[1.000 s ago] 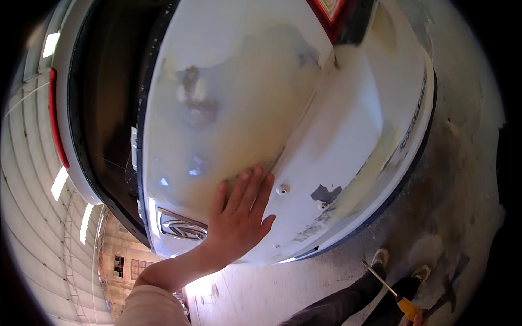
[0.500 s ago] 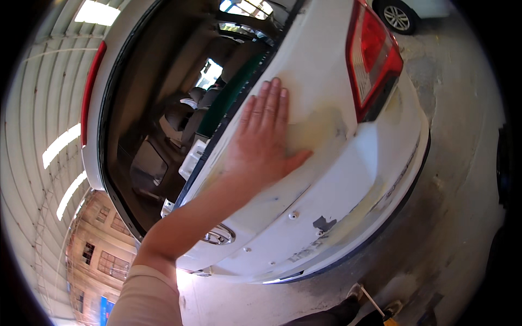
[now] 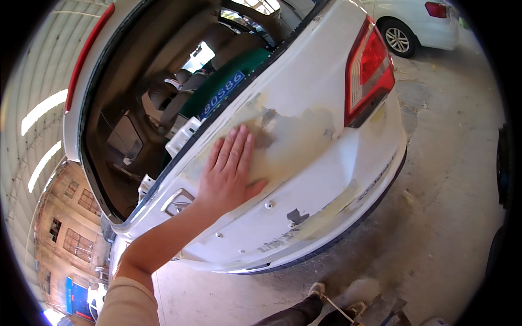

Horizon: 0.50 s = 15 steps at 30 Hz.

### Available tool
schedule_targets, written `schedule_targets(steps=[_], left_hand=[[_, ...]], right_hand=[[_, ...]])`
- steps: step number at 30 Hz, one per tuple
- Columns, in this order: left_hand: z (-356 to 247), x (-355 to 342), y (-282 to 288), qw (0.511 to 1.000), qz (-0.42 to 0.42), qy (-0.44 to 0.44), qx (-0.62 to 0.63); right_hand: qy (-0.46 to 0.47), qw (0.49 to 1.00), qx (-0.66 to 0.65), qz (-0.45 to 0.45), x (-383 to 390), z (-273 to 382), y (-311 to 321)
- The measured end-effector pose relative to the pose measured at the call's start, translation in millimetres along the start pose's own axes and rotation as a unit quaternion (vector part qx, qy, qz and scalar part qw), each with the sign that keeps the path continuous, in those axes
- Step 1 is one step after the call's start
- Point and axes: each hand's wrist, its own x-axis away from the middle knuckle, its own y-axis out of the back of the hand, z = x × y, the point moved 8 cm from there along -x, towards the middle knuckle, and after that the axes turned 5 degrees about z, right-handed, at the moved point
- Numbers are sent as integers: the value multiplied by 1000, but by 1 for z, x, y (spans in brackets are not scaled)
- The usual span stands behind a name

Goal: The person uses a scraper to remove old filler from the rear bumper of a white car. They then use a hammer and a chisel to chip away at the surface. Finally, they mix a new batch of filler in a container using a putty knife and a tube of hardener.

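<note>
My left hand [image 3: 228, 168] lies palm down on the tailgate [image 3: 304, 187] of a white car, fingers stretched out close together and thumb to the right. Under and beside its fingers is a dull yellowish patch of filler [image 3: 307, 136], with a darker rubbed spot [image 3: 266, 136] just past the fingertips. The red and clear tail light [image 3: 370, 76] is at the patch's far right. Near my wrist sits a chrome emblem [image 3: 178, 203]. Nothing is held in this hand. My right hand is out of the picture.
The rear window opening [image 3: 147, 103] has no glass; seats and a blue plate [image 3: 223, 95] show inside. My feet [image 3: 316, 289] stand on concrete, with a thin pale rod [image 3: 336, 308] beside them. Another white car [image 3: 427, 27] is parked at the far right.
My left hand has slid down and left along the panel, from near the window edge toward the emblem, baring the dark spot. The view has shifted too.
</note>
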Motion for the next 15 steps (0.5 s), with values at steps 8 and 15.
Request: schedule_targets(steps=[8, 15], left_hand=[[-56, -1, -31, 1000, -24, 9, 5], [-140, 164, -122, 971, 172, -23, 162]], right_hand=[[-33, 999, 27, 18, 14, -29, -18], [-15, 994, -5, 107, 51, -80, -18]])
